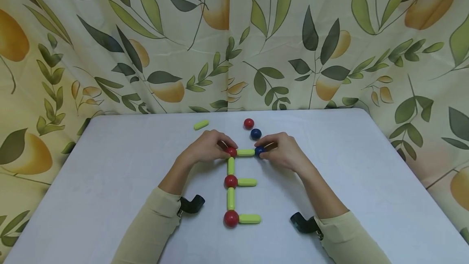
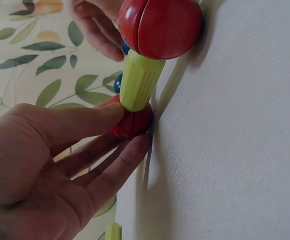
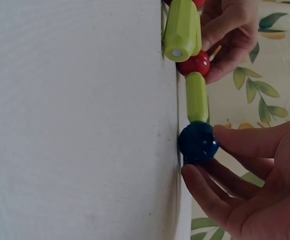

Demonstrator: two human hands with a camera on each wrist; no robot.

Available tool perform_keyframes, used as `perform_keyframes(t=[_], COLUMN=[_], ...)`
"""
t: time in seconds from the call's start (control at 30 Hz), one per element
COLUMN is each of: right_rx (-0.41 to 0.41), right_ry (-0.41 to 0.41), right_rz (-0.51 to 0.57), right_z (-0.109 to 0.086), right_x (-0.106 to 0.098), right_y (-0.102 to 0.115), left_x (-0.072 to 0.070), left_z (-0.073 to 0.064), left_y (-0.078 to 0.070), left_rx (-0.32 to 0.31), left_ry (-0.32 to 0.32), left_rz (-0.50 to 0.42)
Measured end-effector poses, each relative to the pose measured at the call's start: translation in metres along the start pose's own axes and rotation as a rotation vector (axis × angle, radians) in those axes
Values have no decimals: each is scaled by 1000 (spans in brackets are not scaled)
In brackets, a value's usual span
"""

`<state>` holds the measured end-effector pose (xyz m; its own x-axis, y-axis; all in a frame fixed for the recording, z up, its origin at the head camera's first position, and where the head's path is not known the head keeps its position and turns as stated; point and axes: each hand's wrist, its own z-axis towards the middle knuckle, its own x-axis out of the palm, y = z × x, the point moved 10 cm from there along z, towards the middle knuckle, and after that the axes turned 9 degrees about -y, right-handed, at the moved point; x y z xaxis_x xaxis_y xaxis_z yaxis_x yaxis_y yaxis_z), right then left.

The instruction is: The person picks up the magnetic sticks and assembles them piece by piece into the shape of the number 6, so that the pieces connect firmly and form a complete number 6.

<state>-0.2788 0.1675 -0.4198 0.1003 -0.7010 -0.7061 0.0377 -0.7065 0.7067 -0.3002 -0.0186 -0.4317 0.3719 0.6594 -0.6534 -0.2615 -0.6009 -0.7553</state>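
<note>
Running left to right on the worktop (image 1: 117,166), the far rod (image 1: 245,152) is flanked evenly: its red ball (image 1: 231,152) is pinched by the left hand (image 1: 211,146), its blue ball (image 1: 259,151) by the right hand (image 1: 285,150), fingers bent snugly.

A screened-off tabletop spot, this: white table (image 1: 110,190) up front, fruit-and-leaf curtain (image 1: 271,48) filling everything behind, and whether it's home or studio, can't tell!

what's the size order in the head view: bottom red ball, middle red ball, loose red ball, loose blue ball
Bottom red ball
Middle red ball
Loose blue ball and loose red ball: too alike to rank
</note>
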Motion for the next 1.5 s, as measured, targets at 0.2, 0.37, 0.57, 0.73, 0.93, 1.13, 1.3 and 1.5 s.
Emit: perform_keyframes(t=[0.2, 0.37, 0.57, 0.73, 0.93, 1.13, 1.3, 1.5], right_rx=[-24, -21, 27, 52, 72, 65, 46, 49], right_ry=[-45, -73, -28, 32, 87, 97, 115, 127], right_rz=[17, 59, 96, 44, -8, -27, -13, 9], right_z=[9, 36, 70, 91, 105, 112, 114, 118], right_x=[-19, -31, -27, -14, 2, 7, 10, 14], right_y=[10, 13, 13, 14, 9, 8, 11, 12], left_x=[0, 1, 3, 2, 2, 1, 0, 0], left_z=[2, 3, 3, 3, 2, 2, 2, 2], left_y=[-1, 1, 5, 5, 3, 4, 4, 8], left_rx=[7, 8, -12, -11, -5, -9, -11, -19], left_ry=[1, -9, -1, -1, 4, 5, 6, 0], left_rz=[-4, -15, -37, -39, -44, -33, -36, -32])
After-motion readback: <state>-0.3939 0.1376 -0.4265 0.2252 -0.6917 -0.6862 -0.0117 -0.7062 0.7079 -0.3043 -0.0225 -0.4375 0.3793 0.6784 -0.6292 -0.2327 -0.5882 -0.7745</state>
